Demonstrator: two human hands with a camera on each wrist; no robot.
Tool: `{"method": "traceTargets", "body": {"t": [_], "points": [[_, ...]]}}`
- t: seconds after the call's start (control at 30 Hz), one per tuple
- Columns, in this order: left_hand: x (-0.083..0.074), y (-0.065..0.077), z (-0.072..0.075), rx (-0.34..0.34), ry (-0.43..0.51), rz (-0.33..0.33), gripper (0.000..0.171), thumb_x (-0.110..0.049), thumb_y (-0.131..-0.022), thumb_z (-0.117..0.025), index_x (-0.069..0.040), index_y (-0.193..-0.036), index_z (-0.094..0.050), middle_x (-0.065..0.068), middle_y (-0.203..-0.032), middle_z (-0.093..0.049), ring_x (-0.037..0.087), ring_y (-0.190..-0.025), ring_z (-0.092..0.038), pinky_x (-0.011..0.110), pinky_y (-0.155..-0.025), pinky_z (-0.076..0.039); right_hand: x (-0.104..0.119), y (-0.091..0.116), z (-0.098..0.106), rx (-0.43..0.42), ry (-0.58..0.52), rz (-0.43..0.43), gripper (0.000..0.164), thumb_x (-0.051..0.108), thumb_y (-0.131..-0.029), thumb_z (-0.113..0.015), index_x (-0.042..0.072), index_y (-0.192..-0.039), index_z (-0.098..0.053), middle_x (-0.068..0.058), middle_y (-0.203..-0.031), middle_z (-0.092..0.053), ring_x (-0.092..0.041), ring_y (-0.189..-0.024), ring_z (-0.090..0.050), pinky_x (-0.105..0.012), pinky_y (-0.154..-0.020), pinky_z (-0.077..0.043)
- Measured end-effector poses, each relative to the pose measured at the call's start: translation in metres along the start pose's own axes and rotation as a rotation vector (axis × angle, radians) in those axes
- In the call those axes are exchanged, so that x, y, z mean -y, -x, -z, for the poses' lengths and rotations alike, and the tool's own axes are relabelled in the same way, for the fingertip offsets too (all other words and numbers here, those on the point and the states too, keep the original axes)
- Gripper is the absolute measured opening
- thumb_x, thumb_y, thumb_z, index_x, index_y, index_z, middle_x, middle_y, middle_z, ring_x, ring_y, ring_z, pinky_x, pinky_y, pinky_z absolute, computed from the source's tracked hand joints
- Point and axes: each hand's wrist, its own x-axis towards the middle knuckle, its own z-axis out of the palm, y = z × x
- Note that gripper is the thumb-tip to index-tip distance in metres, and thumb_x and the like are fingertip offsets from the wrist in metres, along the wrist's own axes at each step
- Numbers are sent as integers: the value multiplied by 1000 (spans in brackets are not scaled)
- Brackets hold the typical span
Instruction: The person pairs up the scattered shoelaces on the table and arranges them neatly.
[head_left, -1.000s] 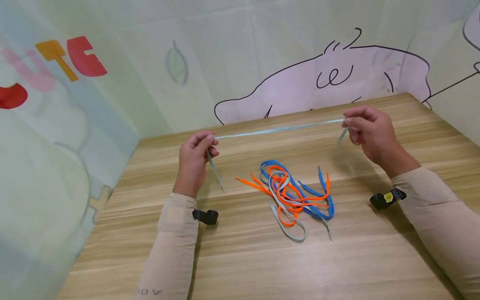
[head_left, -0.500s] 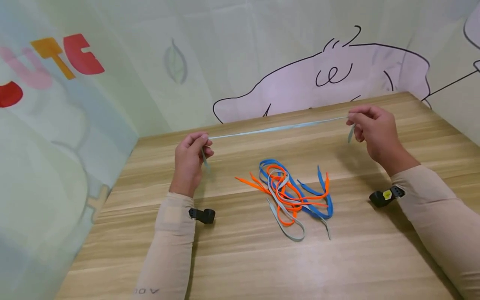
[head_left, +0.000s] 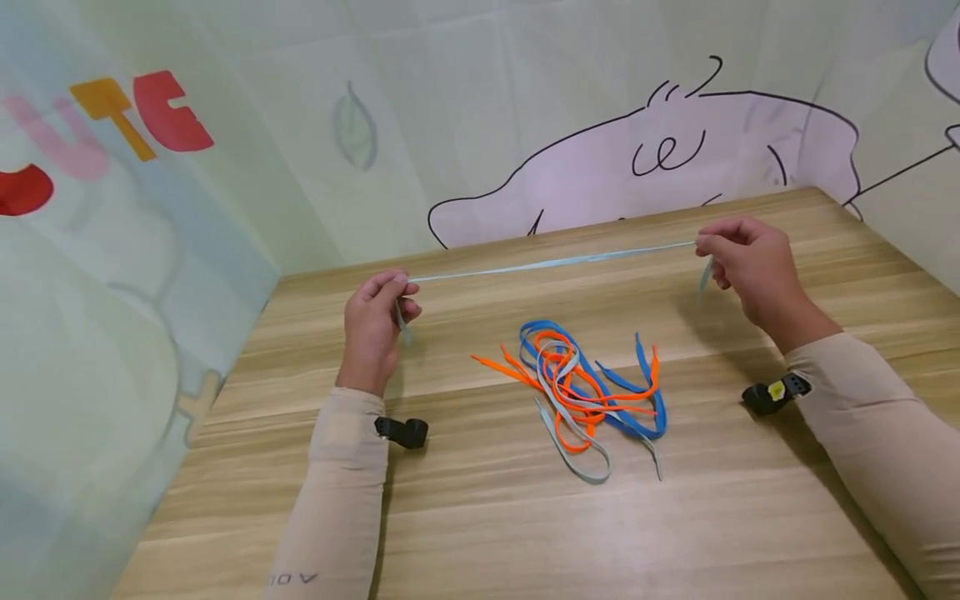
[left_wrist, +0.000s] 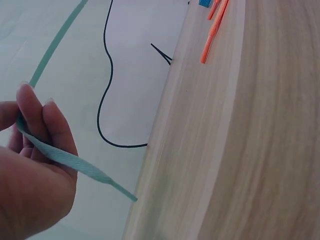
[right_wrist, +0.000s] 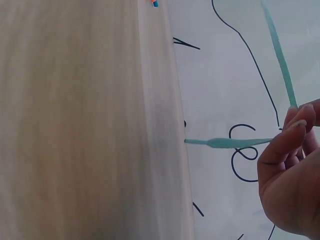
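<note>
A pale teal shoelace (head_left: pixel 558 262) is stretched nearly straight between my two hands, above the far part of the table. My left hand (head_left: pixel 372 329) pinches it near one end between thumb and fingers; the short tail with its tip (left_wrist: pixel 122 190) hangs down past the palm in the left wrist view. On the other side my right hand (head_left: pixel 753 262) pinches it near the opposite end, and that tail (right_wrist: pixel 227 143) dangles below the fingers. Nearer to me on the table lies a loose tangle of orange (head_left: pixel 510 370), blue (head_left: pixel 651 417) and pale grey shoelaces (head_left: pixel 596 477).
The wood-grain table (head_left: pixel 480 533) reaches back to a printed cloth backdrop (head_left: pixel 480 100) with cartoon outlines and letters. Black cameras are strapped to the left wrist (head_left: pixel 405 432) and right wrist (head_left: pixel 772 395), over beige sleeves.
My hands have moved slightly apart, the left one farther left and the right one a little right. The tail below my left hand hangs shorter. The tangle of laces has stayed put.
</note>
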Motion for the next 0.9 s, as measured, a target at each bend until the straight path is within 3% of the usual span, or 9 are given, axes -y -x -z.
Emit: {"method": "traceTargets", "body": {"t": [0.13, 0.27, 0.53, 0.8, 0.9], "points": [[2, -2, 3, -32, 30, -1, 5, -7, -99, -63, -6, -98, -67, 5, -83, -70, 12, -58, -61, 23, -63, -55, -1, -1, 5, 38, 93, 4, 7, 16, -97, -67, 11, -102, -69, 8, -83, -70, -11, -56, -51, -21, -52, -47], [3, -5, 6, -73, 71, 19, 5, -5, -99, -61, -4, -99, -66, 6, -84, -72, 12, -55, -61, 22, -59, -54, -2, -2, 8, 60, 115, -3, 7, 15, -99, -63, 11, -102, -68, 8, -84, -70, -11, -57, -52, -22, -53, -47], [6, -9, 10, -144, 113, 49, 5, -4, -100, -60, -3, -102, -64, 7, -86, -73, 11, -53, -59, 21, -57, -53, -4, -5, 16, 56, 225, -32, 7, 16, -99, -63, 17, -99, -71, 15, -83, -69, -9, -61, -54, -22, -54, -47], [8, -10, 12, -161, 140, 70, 5, -5, -100, -60, -3, -102, -64, 8, -88, -72, 13, -54, -58, 23, -57, -53, -5, -8, 25, 68, 242, -48, 13, 17, -99, -63, 25, -94, -71, 15, -83, -68, -9, -64, -57, -23, -56, -49], [8, -10, 13, -154, 171, 91, 6, -4, -100, -59, -1, -104, -62, 9, -88, -72, 15, -54, -58, 24, -57, -53, -5, -9, 28, 76, 269, -56, 8, 19, -99, -64, 22, -97, -71, 13, -84, -66, -10, -65, -57, -23, -57, -48]]}}
